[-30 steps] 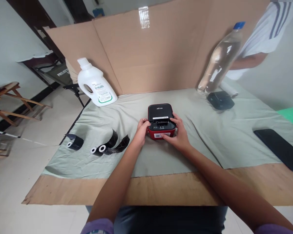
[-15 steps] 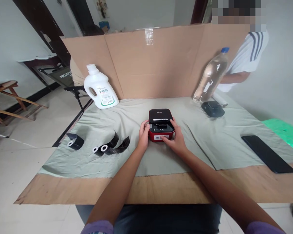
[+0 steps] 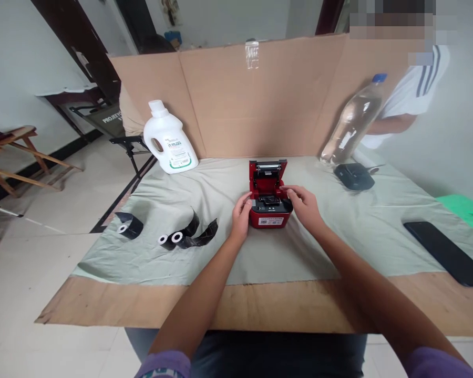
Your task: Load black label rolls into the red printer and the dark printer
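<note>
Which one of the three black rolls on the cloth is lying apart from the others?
The leftmost roll: it lies alone, with bare cloth between it and the other two, which sit close together.

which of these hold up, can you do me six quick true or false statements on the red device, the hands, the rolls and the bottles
1. The red device has its lid raised. True.
2. The left hand is at the device's left side. True.
3. Only two black rolls lie on the cloth. False: there are three black rolls.
4. The clear bottle has a blue cap. True.
5. The white jug lies flat on its side. False: the white jug stands upright.
6. The right hand grips the clear bottle. False: the right hand is at the device's right side.
</note>
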Motion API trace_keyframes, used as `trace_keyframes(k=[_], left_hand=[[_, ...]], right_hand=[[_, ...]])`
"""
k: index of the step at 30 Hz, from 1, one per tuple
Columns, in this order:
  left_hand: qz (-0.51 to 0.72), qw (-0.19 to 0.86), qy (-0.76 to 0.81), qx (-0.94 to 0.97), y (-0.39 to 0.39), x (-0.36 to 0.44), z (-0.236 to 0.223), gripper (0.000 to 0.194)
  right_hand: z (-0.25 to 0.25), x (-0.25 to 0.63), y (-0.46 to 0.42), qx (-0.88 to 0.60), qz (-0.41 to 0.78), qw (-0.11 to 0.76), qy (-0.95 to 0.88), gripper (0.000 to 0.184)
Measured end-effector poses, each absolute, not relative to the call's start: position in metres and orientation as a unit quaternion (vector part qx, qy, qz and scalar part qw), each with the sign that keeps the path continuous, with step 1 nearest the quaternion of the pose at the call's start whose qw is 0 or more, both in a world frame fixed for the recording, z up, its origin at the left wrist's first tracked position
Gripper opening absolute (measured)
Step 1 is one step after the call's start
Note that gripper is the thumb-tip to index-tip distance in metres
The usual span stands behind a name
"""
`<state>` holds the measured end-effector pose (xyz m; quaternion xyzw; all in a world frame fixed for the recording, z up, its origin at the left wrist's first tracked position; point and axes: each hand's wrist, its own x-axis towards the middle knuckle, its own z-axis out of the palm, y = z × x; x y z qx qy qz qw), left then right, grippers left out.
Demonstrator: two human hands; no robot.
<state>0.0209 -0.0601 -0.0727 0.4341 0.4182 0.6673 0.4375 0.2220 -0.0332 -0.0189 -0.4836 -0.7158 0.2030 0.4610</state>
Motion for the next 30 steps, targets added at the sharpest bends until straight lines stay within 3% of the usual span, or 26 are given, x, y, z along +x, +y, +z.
trace_keyframes(k=[5,8,10,13,18,23,27,30], left_hand=[[0.663,0.434,0.421,0.441,-0.060,0.020,-0.072,0.047],[0.666,0.442,0.415,0.436,-0.058,0.021,-0.073,0.046],[0.669,0.454,0.405,0.428,-0.057,0.022,-0.073,0.045],[0.671,0.467,0.393,0.422,-0.057,0.022,-0.072,0.042],[0.673,0.470,0.385,0.422,-0.057,0.021,-0.070,0.038],[0.682,0.472,0.373,0.415,-0.050,0.024,-0.075,0.037],[0.683,0.475,0.374,0.410,-0.048,0.024,-0.077,0.031],[0.671,0.487,0.390,0.401,-0.051,0.023,-0.074,0.029]], right_hand=[[0.027,0.207,0.021,-0.411,0.143,0.141,-0.889,0.034],[0.041,0.184,0.043,-0.409,0.111,-0.024,-0.905,0.033],[0.044,0.166,0.050,-0.437,0.129,-0.103,-0.884,0.029],[0.044,0.144,0.053,-0.468,0.133,-0.155,-0.860,0.018],[0.048,0.148,0.046,-0.485,0.124,-0.125,-0.857,0.014],[0.081,0.180,0.013,-0.411,0.292,0.058,-0.862,0.009],[0.107,0.141,-0.020,-0.342,0.445,0.199,-0.803,0.038],[0.101,0.067,-0.026,-0.263,0.459,0.237,-0.815,0.041]])
